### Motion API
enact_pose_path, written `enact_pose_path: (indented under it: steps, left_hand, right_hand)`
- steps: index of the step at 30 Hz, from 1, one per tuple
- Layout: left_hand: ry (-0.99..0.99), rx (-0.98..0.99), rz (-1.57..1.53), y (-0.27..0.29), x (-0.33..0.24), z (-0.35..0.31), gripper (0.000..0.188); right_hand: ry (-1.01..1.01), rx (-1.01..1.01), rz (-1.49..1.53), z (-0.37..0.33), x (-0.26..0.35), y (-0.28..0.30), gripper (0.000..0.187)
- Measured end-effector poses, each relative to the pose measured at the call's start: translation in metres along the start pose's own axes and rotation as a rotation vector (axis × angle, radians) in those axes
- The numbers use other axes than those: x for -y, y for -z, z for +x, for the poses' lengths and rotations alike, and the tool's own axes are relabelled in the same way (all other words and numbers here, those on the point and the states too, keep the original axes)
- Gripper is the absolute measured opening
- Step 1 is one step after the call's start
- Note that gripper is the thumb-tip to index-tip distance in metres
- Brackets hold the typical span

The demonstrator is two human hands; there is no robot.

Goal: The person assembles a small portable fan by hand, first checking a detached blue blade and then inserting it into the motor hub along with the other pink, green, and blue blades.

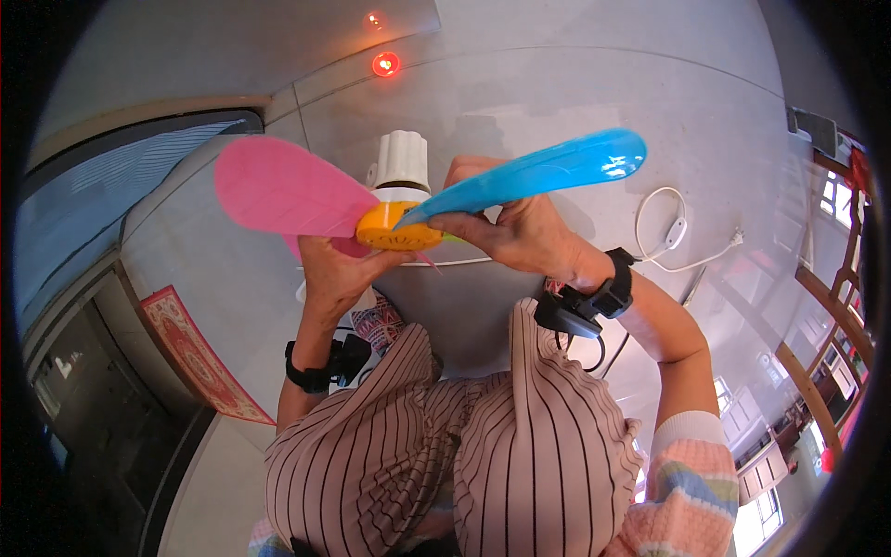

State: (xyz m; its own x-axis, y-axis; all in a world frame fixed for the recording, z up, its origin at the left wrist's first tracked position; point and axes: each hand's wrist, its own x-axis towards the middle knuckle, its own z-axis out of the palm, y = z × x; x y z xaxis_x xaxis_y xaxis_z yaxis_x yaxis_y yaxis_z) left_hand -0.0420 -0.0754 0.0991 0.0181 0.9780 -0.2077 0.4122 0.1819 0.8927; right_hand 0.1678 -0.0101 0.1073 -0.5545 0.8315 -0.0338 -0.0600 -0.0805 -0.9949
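A small fan with an orange hub (401, 226) is held up in front of my knees. Its pink blade (283, 187) reaches out to the left and its blue blade (557, 174) to the right. Behind the hub is a white ribbed housing (403, 160). My left hand (332, 271) is closed at the underside of the hub, next to the root of the pink blade. With thumb and fingers, my right hand (529, 232) grips the blue blade near its root; the blade hides part of those fingers. A sliver of green shows beside the right thumb.
A white cord with an inline switch (676, 232) and a plug (737, 238) lies on the tiled floor (557, 84) to the right. A red glowing light (385, 64) is at the far side. A patterned red mat (206, 356) lies left, near a dark doorway. Wooden furniture (826, 306) stands right.
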Motion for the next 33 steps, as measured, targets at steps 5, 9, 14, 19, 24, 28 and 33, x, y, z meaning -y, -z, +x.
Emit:
enact_pose_path:
  steps: [5,9,14,19,24,28,33]
  left_hand:
    - [0.043,-0.078,-0.11,-0.008,-0.008,0.002,0.056]
    - [0.044,-0.081,-0.043,-0.003,-0.004,-0.002,0.055]
    - [0.071,-0.01,0.077,0.006,-0.006,-0.009,0.065]
    - [0.063,0.003,0.125,0.016,-0.002,-0.011,0.065]
    - [0.051,-0.02,0.134,0.018,0.003,-0.013,0.063]
    - [0.076,-0.03,0.029,0.014,-0.004,-0.011,0.062]
    - [0.068,-0.041,0.027,0.011,0.003,-0.013,0.062]
  right_hand:
    - [-0.047,-0.026,0.046,-0.002,-0.007,-0.001,0.008]
    - [-0.043,-0.013,0.008,-0.002,-0.006,-0.002,0.009]
    - [-0.078,0.001,0.031,-0.004,0.0,-0.007,0.011]
    - [-0.102,0.007,0.029,0.001,0.009,-0.009,0.017]
    - [-0.164,0.045,-0.016,0.006,0.021,-0.003,0.022]
    - [-0.141,0.028,-0.035,0.002,0.019,-0.001,0.02]
    - [-0.004,-0.038,0.027,0.001,0.008,-0.006,0.015]
